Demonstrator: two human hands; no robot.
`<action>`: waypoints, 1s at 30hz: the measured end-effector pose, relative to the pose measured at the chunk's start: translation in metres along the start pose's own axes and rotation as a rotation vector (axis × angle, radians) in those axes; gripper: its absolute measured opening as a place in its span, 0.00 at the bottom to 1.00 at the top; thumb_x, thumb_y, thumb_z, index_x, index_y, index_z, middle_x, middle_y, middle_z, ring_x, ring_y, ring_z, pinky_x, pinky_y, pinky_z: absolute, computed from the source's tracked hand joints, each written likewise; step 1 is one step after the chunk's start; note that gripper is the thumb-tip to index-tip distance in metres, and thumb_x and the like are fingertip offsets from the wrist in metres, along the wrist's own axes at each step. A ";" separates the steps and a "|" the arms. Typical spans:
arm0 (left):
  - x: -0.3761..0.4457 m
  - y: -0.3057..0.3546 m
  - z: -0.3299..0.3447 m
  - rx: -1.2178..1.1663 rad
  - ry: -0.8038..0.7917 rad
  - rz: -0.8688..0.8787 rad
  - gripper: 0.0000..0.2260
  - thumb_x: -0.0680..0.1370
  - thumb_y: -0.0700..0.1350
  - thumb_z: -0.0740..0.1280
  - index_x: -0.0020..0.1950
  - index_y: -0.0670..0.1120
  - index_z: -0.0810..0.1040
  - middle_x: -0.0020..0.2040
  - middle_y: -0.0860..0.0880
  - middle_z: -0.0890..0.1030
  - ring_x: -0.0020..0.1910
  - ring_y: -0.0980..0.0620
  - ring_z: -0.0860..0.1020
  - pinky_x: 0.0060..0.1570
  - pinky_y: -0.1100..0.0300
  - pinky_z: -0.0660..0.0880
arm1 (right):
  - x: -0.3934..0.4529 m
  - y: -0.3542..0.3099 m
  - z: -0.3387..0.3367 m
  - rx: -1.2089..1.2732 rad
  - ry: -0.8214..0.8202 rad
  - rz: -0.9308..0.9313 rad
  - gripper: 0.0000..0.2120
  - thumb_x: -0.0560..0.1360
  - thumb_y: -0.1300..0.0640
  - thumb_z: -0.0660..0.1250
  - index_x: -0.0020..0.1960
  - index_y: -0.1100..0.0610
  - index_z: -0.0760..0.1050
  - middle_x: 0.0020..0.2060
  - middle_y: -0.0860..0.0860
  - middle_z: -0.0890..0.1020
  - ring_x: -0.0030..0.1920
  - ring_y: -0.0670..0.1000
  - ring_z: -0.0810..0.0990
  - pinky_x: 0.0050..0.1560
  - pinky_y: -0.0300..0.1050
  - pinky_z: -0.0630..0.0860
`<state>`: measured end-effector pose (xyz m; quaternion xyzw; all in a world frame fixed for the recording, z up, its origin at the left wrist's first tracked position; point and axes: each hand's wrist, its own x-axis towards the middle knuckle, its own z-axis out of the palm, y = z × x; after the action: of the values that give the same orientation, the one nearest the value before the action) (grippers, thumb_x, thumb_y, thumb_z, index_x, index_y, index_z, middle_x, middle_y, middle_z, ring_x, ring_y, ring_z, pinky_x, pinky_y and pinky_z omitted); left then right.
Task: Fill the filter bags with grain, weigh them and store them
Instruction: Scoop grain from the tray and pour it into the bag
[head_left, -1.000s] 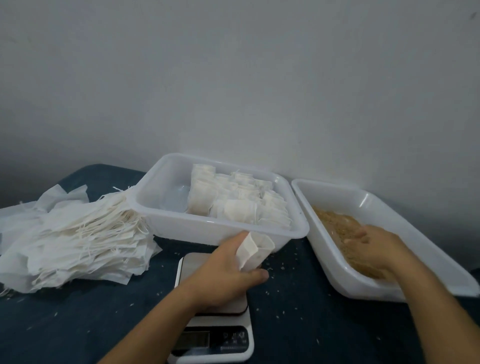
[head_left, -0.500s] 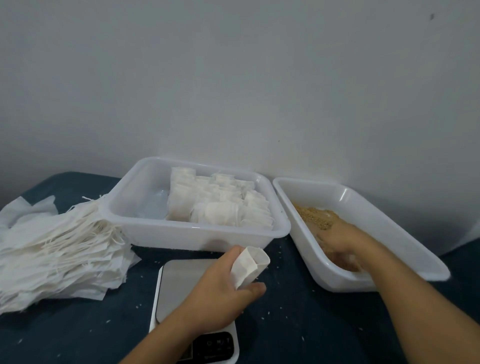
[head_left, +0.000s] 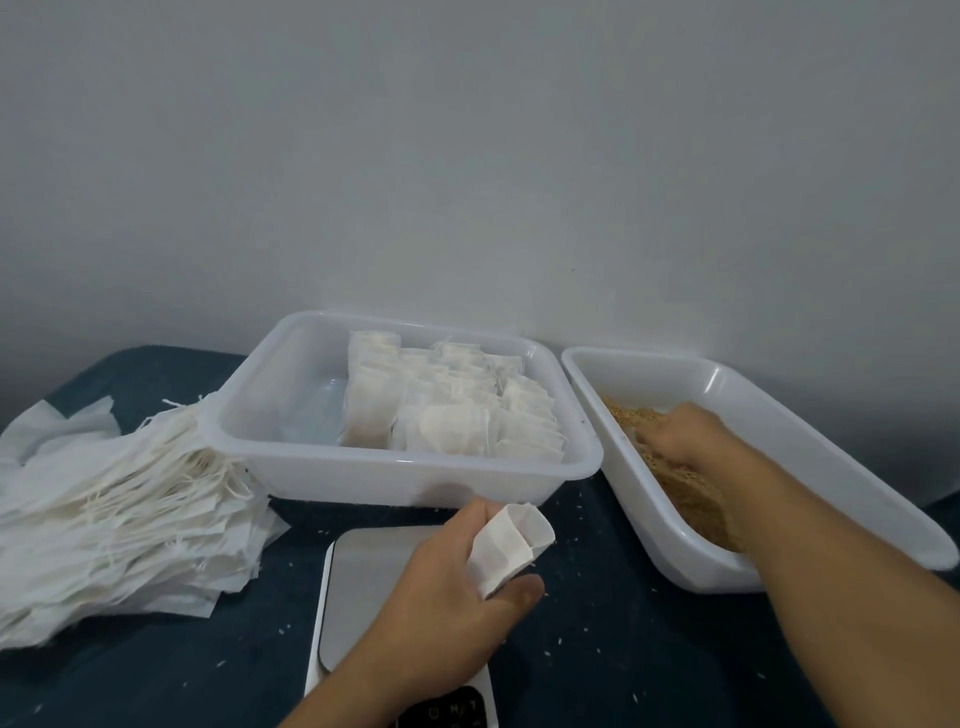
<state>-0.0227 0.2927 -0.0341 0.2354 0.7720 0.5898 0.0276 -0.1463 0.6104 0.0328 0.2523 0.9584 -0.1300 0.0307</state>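
Note:
My left hand (head_left: 447, 587) holds a white filter bag (head_left: 511, 543) above the scale (head_left: 363, 587), its mouth spread open toward the right. My right hand (head_left: 680, 436) is down in the brown grain (head_left: 691, 499) inside the right white tray (head_left: 769, 410), fingers buried in the heap. The middle white tray (head_left: 280, 457) holds several filled bags (head_left: 447, 410) packed against its right side.
A pile of flat unfilled bags with strings (head_left: 114, 514) lies on the left of the dark blue tabletop (head_left: 597, 649). Loose grains dot the tabletop. A plain grey wall (head_left: 467, 156) rises directly behind both trays.
My right hand has dug further back into the grain. The left hand keeps the open bag over the scale. The view has shifted slightly.

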 end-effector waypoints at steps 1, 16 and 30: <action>0.001 0.000 0.000 -0.018 0.008 -0.002 0.11 0.74 0.49 0.73 0.52 0.61 0.76 0.45 0.55 0.82 0.41 0.59 0.78 0.41 0.68 0.74 | 0.002 -0.002 0.004 -0.008 0.002 -0.018 0.19 0.82 0.44 0.64 0.48 0.61 0.78 0.50 0.58 0.83 0.48 0.57 0.81 0.53 0.49 0.80; 0.004 0.000 0.000 -0.076 0.129 -0.080 0.12 0.70 0.52 0.73 0.51 0.51 0.77 0.42 0.53 0.79 0.37 0.59 0.75 0.38 0.68 0.72 | -0.004 0.022 0.001 0.312 0.219 0.039 0.21 0.82 0.41 0.65 0.44 0.59 0.79 0.36 0.54 0.78 0.35 0.54 0.74 0.39 0.47 0.71; 0.005 -0.005 -0.011 -0.083 0.188 -0.109 0.09 0.72 0.51 0.72 0.50 0.58 0.75 0.45 0.56 0.80 0.41 0.57 0.78 0.42 0.63 0.77 | -0.064 0.032 0.000 0.643 0.301 -0.148 0.16 0.79 0.38 0.67 0.42 0.49 0.79 0.37 0.52 0.82 0.40 0.55 0.80 0.38 0.47 0.73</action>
<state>-0.0323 0.2834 -0.0344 0.1355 0.7577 0.6384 -0.0031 -0.0750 0.6063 0.0335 0.1954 0.8779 -0.3881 -0.2010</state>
